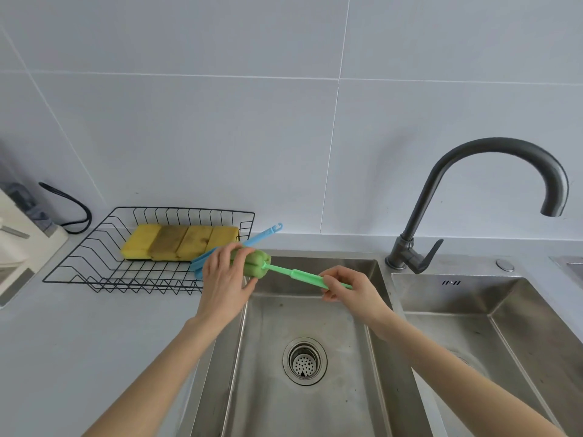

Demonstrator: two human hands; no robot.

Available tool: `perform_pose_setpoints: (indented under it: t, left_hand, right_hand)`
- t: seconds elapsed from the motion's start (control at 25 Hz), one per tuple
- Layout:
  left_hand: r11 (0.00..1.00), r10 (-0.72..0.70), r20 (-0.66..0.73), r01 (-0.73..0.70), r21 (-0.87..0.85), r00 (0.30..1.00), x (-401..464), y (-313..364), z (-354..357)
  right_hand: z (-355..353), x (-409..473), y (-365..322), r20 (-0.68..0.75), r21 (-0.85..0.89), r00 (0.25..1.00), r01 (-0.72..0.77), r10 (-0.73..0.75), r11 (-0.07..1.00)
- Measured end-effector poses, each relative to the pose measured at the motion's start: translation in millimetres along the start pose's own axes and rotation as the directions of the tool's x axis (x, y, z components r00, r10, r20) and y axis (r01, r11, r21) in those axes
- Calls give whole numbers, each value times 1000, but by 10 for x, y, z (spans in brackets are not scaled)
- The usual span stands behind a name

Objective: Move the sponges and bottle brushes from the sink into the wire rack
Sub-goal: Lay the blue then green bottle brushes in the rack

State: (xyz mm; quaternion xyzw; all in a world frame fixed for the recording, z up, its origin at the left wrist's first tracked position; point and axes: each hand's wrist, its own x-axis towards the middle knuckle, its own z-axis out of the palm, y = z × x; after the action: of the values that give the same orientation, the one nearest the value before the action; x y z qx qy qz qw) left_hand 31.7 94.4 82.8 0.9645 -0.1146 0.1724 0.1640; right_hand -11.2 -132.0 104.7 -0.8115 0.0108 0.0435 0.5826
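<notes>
Left hand [224, 280] curled round the green foam head of the green bottle brush [285, 270], fingers over the top, thumb below. Right hand [345, 287] pinching the same brush by its handle, further along the shaft, fingers folded over the thin green stem. Brush held level between both hands, above the far edge of the left sink basin [315, 313], head pointing toward the wire rack [94, 263], handle toward the faucet [473, 197]. Head just beside the rack's near right corner, not yet inside it.

In the rack: a row of yellow sponges [179, 242] lying side by side, some stained brown on top. Blue bottle brush [258, 236] slanted across the rack's right rim, hooked handle end sticking out over the table [63, 342], foam end partly hidden behind the left hand.

Drain strainer [304, 361] at the basin's bottom. Second basin [492, 313] to the right. Black cable [72, 206] looped against the tiled wall behind the rack.
</notes>
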Motion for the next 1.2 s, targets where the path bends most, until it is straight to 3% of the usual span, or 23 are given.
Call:
perform_pose_setpoints:
  t: [0.24,0.52,0.8,1.04,1.2]
  left_hand:
    - [993,-90,33,92,-79,995,11,-223,-133]
    - [961,-221,94,233,-150,971,172,-551,-252]
    - [943,-274,176,300,-144,946,304,-957,-210]
    - [940,-270,282,316,-132,921,346,-1139,-34]
    - [936,-269,427,338,-93,863,386,-1207,86]
  right_hand:
    - [47,193,-196,-32,341,997,-56,72,938]
    - [310,615,-477,-22,496,992,-94,120,863]
    - [641,986,-545,89,471,963,-265,253,841]
    - [784,1184,-410,104,276,928,-372,358,886]
    - [835,1288,-328,105,168,914,-406,393,898]
